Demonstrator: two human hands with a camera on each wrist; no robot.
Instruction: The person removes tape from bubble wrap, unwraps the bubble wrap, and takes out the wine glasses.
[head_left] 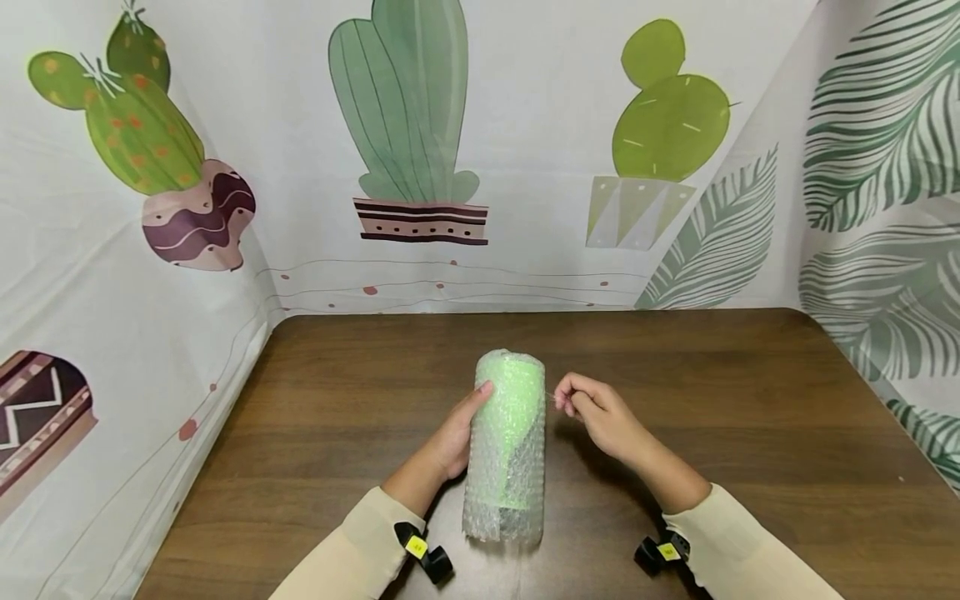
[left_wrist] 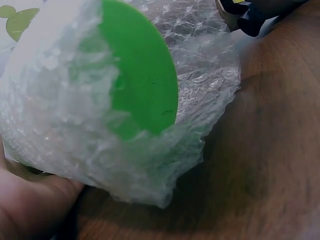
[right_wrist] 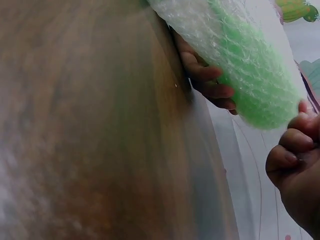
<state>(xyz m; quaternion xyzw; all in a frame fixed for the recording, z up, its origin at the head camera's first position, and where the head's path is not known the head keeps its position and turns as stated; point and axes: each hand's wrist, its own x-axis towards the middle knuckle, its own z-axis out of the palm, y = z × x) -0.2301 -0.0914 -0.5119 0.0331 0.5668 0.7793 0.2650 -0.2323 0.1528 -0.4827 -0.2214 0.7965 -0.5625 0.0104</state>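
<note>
A green object (left_wrist: 145,75) with a flat round end lies inside a roll of clear bubble wrap (head_left: 487,492). At the near end the wrap forms a loose, open edge around that green face. My left hand (head_left: 453,437) grips the roll from its left side, thumb on top and fingers wrapped underneath, tilting it above the table. To the right of the roll's upper part is my right hand (head_left: 600,412), fingers curled with the thumb against them. Between its fingertips it pinches a thin clear strip (head_left: 551,396) that stretches toward the wrap.
The brown wooden table (head_left: 360,375) extends beneath both hands. Behind and beside it hangs a white cloth (head_left: 300,167) printed with cacti and leaves. Black wrist cameras (head_left: 437,565) are strapped over both light sleeves (head_left: 352,542).
</note>
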